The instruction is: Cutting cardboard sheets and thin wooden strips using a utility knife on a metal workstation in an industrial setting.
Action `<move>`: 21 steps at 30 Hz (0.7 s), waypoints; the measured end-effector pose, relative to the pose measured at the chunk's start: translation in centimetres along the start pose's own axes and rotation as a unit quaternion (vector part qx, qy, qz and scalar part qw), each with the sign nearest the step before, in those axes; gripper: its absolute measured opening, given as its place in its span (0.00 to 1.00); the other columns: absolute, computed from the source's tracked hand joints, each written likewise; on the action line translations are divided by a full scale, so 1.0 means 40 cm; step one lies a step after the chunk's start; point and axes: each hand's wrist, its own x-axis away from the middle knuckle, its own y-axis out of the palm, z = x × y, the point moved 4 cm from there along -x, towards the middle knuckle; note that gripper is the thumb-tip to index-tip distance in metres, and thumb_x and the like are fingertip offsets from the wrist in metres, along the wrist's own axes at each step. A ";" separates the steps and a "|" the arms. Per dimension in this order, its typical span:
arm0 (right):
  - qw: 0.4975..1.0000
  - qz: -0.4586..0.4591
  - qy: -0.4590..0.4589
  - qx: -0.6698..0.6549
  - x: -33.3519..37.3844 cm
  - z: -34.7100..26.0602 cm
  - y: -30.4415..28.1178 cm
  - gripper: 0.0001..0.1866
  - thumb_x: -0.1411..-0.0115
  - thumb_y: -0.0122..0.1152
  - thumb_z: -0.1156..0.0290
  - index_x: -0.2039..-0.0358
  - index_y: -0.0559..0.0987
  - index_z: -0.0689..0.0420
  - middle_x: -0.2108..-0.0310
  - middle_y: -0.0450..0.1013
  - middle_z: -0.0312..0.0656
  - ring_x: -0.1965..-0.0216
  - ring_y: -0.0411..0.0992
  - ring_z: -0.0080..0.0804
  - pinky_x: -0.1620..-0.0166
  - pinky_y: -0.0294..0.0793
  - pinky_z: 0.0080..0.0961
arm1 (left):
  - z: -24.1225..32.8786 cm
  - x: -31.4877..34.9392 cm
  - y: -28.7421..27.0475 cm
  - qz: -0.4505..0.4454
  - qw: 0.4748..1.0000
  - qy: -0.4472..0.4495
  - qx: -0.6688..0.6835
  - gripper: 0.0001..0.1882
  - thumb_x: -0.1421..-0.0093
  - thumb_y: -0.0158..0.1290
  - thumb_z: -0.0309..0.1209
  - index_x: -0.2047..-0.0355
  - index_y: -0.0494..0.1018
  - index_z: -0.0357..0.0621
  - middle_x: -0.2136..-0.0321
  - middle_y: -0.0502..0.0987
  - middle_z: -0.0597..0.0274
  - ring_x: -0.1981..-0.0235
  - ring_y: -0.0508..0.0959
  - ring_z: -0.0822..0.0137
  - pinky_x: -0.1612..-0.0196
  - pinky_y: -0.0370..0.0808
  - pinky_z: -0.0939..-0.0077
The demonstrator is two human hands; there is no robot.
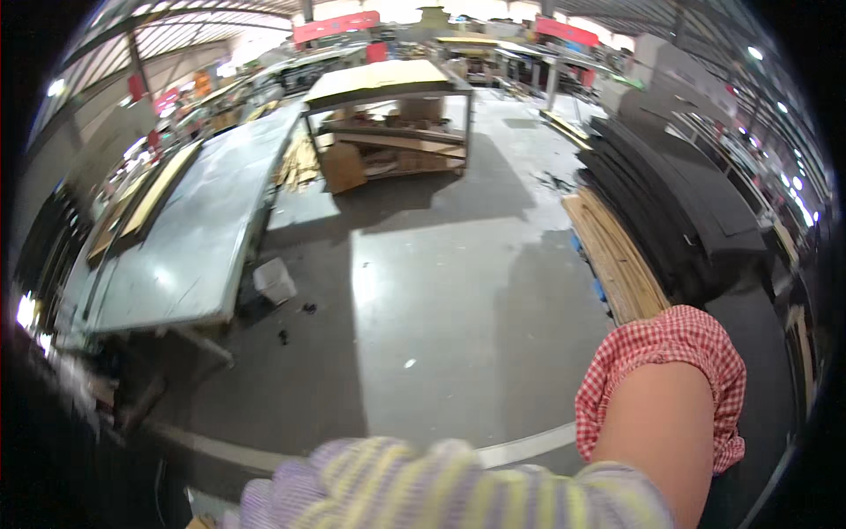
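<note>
Only one hand showed clearly: the right hand (441, 489), in a striped yellow and lilac knit glove, lay across the bottom edge of the view with its knuckles up and fingers curled over toward the left. Whether it gripped anything could not be told, since the fingertips ran out of view. Its bare forearm rose to the right, capped by a red checked sleeve (674, 361) bunched above the elbow. No left hand appeared anywhere.

Beyond the hand spread the grey concrete floor (441, 291), crossed by a pale painted line (520, 448) just above the glove. A long grey worktable (189, 238) ran along the left side, with flat wooden boards (154, 194) lying near its far edge. On the right stood a tall stack of black sheets (679, 212), and just beside it, toward the floor, a lower pile of tan boards (617, 260). Farther back, in the middle, stood a frame table (388, 84) with a pale top and shelves of cardboard and timber beneath. Near the worktable's leg sat a small white box (275, 280), well apart from the glove, with a few dark scraps on the floor just below it.
</note>
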 end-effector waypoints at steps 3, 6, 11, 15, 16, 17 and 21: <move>0.994 -0.003 0.023 0.104 0.052 0.145 -0.139 0.25 0.41 0.55 0.49 0.52 0.74 0.56 0.67 0.75 0.47 0.67 0.76 0.42 0.71 0.75 0.30 | 0.083 -0.198 -0.028 0.010 0.998 -0.049 -0.025 0.22 0.41 0.49 0.41 0.52 0.70 0.38 0.54 0.74 0.41 0.52 0.72 0.47 0.48 0.67 0.61; 0.975 -0.022 0.073 0.207 0.117 0.337 -0.242 0.26 0.40 0.53 0.48 0.51 0.73 0.56 0.66 0.74 0.48 0.67 0.75 0.42 0.72 0.75 0.29 | 0.089 -0.425 -0.063 0.008 0.993 -0.099 -0.060 0.22 0.41 0.48 0.42 0.54 0.71 0.39 0.55 0.74 0.41 0.54 0.72 0.47 0.50 0.68 0.60; 0.959 -0.036 0.165 0.229 0.202 0.747 -0.444 0.26 0.37 0.48 0.49 0.50 0.71 0.58 0.65 0.73 0.49 0.69 0.74 0.40 0.76 0.72 0.25 | 0.169 -0.901 -0.164 0.024 0.982 -0.144 -0.121 0.22 0.41 0.47 0.45 0.57 0.73 0.40 0.58 0.75 0.41 0.57 0.73 0.46 0.53 0.68 0.57; 0.930 0.071 0.178 0.314 0.309 1.031 -0.700 0.23 0.37 0.47 0.53 0.52 0.72 0.60 0.68 0.72 0.47 0.74 0.71 0.38 0.79 0.69 0.23 | 0.393 -1.356 -0.264 0.073 0.976 -0.103 -0.176 0.22 0.42 0.46 0.48 0.60 0.75 0.41 0.60 0.76 0.42 0.59 0.74 0.46 0.55 0.69 0.55; 0.884 0.111 0.163 0.423 0.336 1.075 -0.768 0.22 0.37 0.48 0.54 0.53 0.72 0.60 0.69 0.72 0.47 0.75 0.71 0.38 0.80 0.68 0.24 | 0.503 -1.505 -0.280 0.097 0.975 -0.053 -0.193 0.23 0.42 0.45 0.48 0.61 0.76 0.42 0.60 0.77 0.42 0.59 0.74 0.45 0.56 0.69 0.55; 0.878 0.110 0.165 0.435 0.353 1.127 -0.852 0.22 0.37 0.48 0.54 0.53 0.72 0.60 0.69 0.72 0.47 0.75 0.71 0.38 0.80 0.68 0.24 | 0.659 -1.656 -0.267 0.128 0.968 0.012 -0.216 0.23 0.42 0.45 0.49 0.62 0.76 0.42 0.61 0.77 0.42 0.60 0.74 0.45 0.57 0.69 0.54; 0.951 -0.173 0.196 0.167 0.385 1.407 -1.223 0.17 0.42 0.53 0.64 0.53 0.74 0.54 0.70 0.73 0.42 0.74 0.73 0.38 0.77 0.70 0.27 | 1.198 -2.301 -0.304 -0.007 0.987 0.075 0.142 0.29 0.40 0.45 0.54 0.55 0.74 0.40 0.62 0.79 0.59 0.57 0.75 0.57 0.51 0.68 0.63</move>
